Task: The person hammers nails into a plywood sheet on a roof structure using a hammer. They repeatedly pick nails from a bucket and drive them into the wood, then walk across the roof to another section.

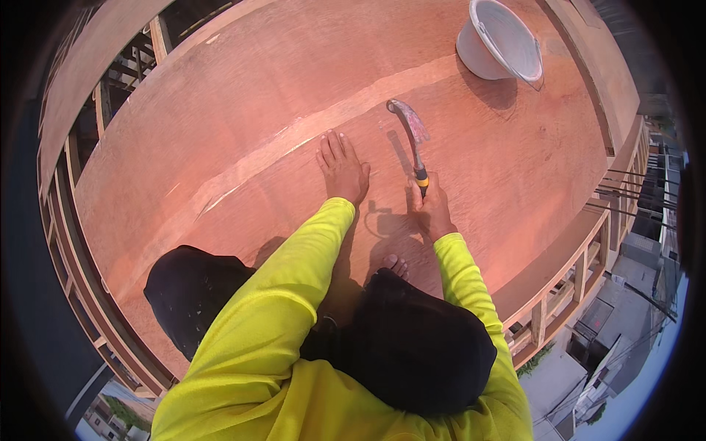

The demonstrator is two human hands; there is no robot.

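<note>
My right hand (432, 206) grips the black and yellow handle of a claw hammer (411, 129). The hammer's head points away from me and its shadow falls on the reddish plywood surface (529, 182) to its left. My left hand (343, 168) lies flat on the plywood, palm down with the fingers extended, just below a lighter band (265, 149) that runs across the sheet. Along this band are pale, splintered-looking streaks. My bare toes show on the plywood between my arms.
A whitish bucket (499, 41) with a wire handle stands on the plywood at the upper right. Timber framing (579, 275) borders the platform at the right, and more framing (71, 248) at the left. Thin dark rods jut out at the right edge. Rooftops lie far below.
</note>
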